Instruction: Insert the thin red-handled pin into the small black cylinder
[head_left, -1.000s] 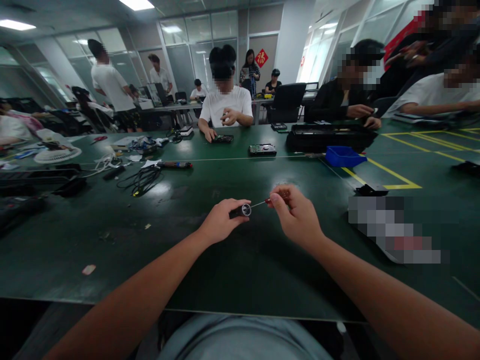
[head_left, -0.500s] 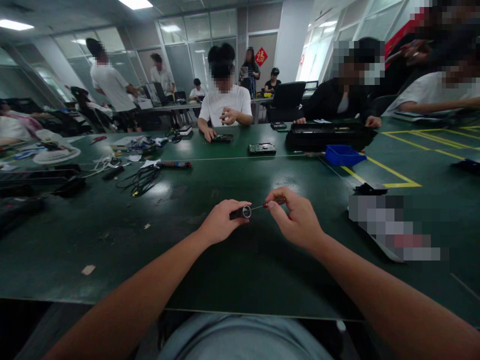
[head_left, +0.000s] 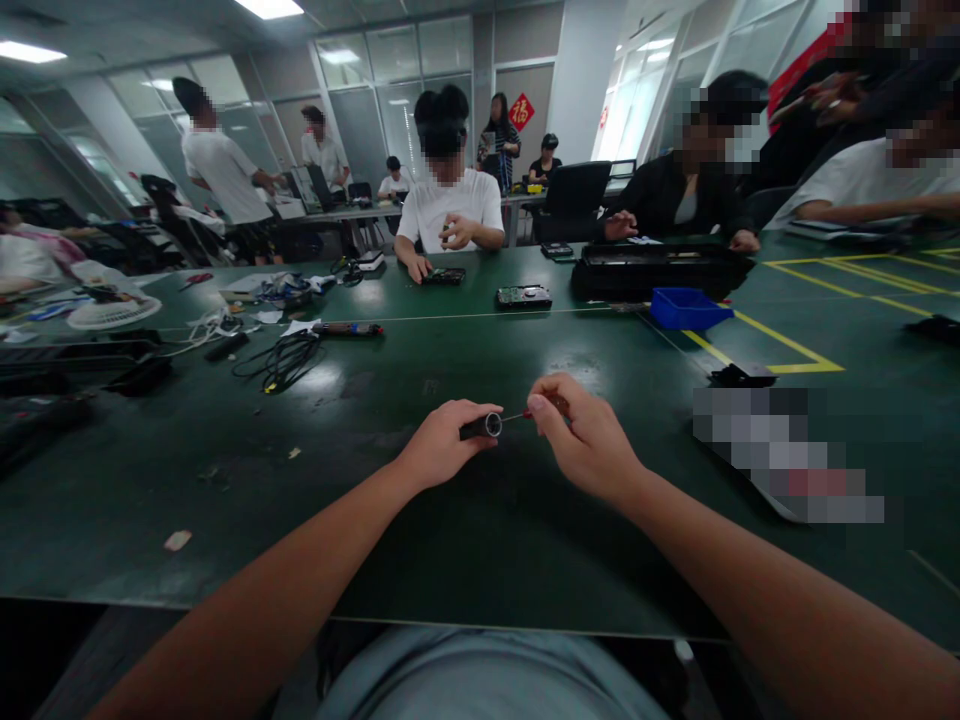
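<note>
1. Over the past second, my right hand has rolled its fingers around the screwdriver, hiding more of the handle; I judge I'm twisting it.
2. The dark tube has barely moved: my left hand pinches it above the bench, ringed end toward the driver. I can't tell whether the tip engages.
3. My forearms converge from either side, hands apart, right fingertips curled.

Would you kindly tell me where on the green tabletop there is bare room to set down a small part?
Bare tabletop runs from below the left hand and right hand to the near edge. Another bare patch lies between the right hand and the blue bin. It is crowded on the left, around the white round grille and black cables.
</note>
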